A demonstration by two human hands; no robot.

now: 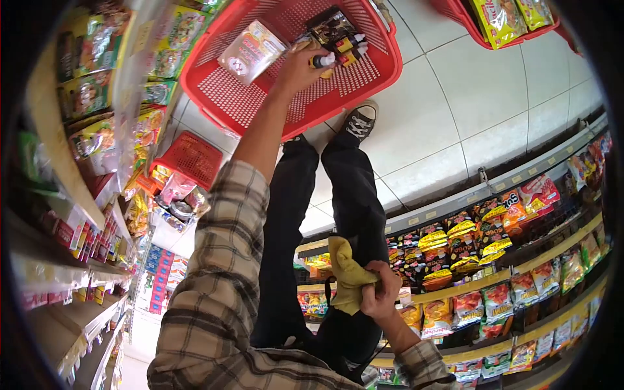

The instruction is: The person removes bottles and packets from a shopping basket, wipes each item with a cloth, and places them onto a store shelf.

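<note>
From my feed, I judge the step in hand to be putting a small item into the red basket [227,97], which sits on the tiled floor in the aisle, just beyond the person's shoe [359,121]. The left hand [300,68] is stretched down into the basket, fingers curled round a small dark bottle with a white cap [323,60]; the grip looks closed, with the bottle's cap end poking out past the fingers. The bottle is low inside the basket, just beside a dark packet [330,27] and some small yellow-and-red items, with a pale packet [252,51] lying further along the mesh bottom. I cannot tell whether the bottle touches the bottom.

The right hand [380,289] is near the person's waist, clenched tight on a bunched yellow cloth [348,276].

As I read it, the next move calls for loosening the left fingers so the bottle rests among the other goods without tipping them
</note>
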